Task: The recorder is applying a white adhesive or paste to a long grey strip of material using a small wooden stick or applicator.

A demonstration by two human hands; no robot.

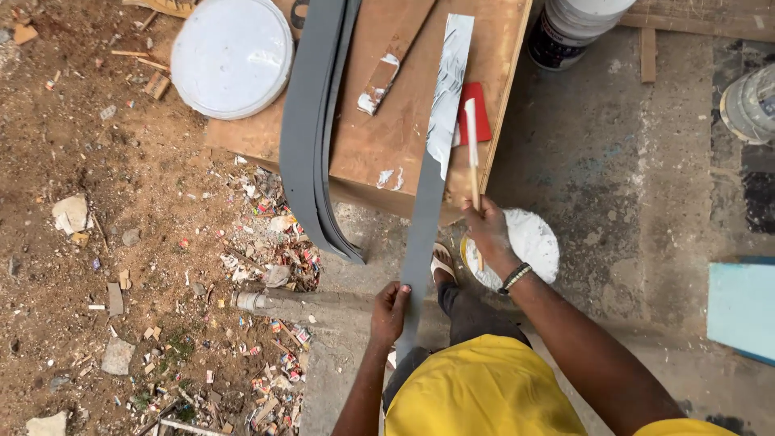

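Observation:
My left hand (390, 312) grips the near end of a long grey strip (425, 211) that slopes up onto a brown wooden board (387, 121). The strip's far half is coated with white paste. My right hand (487, 230) holds a wooden-handled brush (471, 145) upright beside the strip, its white-coated tip pointing away from me. Just below that hand sits an open bucket of white paste (529, 242) on the concrete. My sandalled foot (442, 262) rests between strip and bucket.
Curved grey strips (315, 137) lie stacked across the board's left side. A white round lid (232, 55), a paste-smeared wooden stick (391, 64), a red card (483, 113), paint buckets (569, 28), a blue panel (741, 307) and littered dirt (121, 242) surround me.

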